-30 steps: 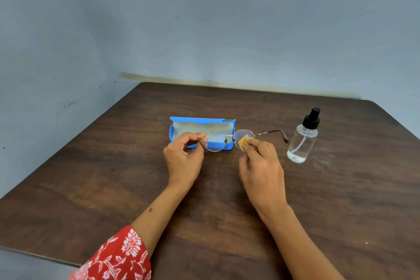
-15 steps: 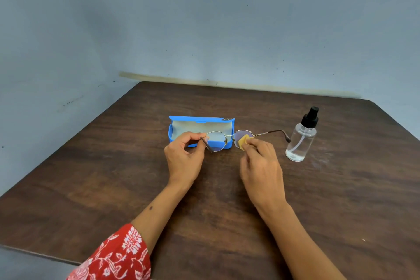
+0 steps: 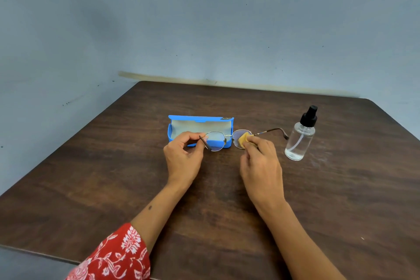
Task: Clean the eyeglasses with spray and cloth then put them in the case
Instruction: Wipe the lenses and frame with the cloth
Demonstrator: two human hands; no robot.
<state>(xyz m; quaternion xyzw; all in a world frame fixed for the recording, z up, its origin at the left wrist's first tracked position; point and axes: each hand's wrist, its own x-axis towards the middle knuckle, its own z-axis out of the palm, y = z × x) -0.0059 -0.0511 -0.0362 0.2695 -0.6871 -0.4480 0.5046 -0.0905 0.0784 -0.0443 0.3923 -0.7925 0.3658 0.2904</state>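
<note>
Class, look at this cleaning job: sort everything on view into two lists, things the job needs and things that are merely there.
Needed for the job:
eyeglasses
yellow cloth
spray bottle
blue case, open
left hand
right hand

Merely there:
wooden table
grey wall
red patterned sleeve

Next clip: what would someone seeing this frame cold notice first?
Mid-table, two hands hold wire-rimmed glasses: the left hand pinches the frame's left end while the right hand presses a yellow cloth to the right lens. Just behind stands an open blue case. A clear spray bottle with a black pump stands upright to the right, on the dark wooden table.
</note>
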